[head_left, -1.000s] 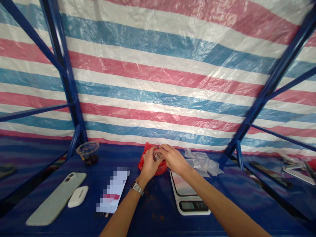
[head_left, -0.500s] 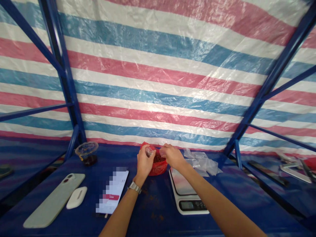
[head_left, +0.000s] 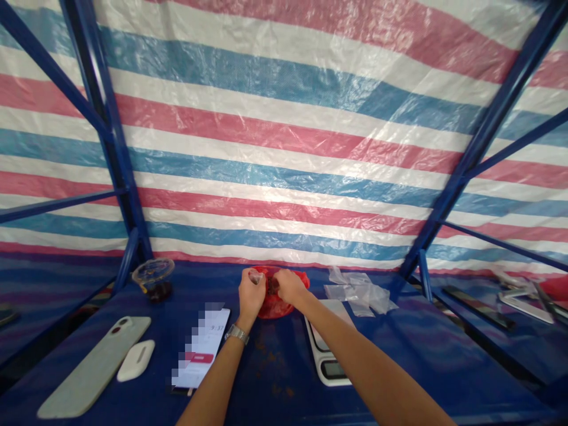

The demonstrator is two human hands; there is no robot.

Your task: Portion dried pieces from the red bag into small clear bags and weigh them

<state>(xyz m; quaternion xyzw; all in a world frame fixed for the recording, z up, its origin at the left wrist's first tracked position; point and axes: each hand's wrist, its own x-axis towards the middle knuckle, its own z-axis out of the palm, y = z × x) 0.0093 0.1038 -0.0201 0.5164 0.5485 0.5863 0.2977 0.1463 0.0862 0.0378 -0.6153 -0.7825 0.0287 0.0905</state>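
Observation:
My left hand (head_left: 251,293) is closed in a pinch on a small clear plastic bag (head_left: 256,276), held up just left of a red plastic bag (head_left: 277,306) with dark contents. My right hand (head_left: 287,286) reaches into the red bag's mouth with its fingers curled down; what they grip is hidden. A watch sits on my left wrist (head_left: 235,334). Both hands work at the far middle of the blue table (head_left: 275,378).
A white kitchen scale (head_left: 326,355) lies under my right forearm. Loose clear bags (head_left: 359,291) lie at the back right. A lit phone (head_left: 202,346), a white mouse (head_left: 135,360), a pale phone (head_left: 93,367) and a clear cup (head_left: 153,275) stand to the left. Blue frame posts flank the table.
My hands came apart from in front of the red bag. The left now holds the small clear bag aside, and the right has dipped into the red bag.

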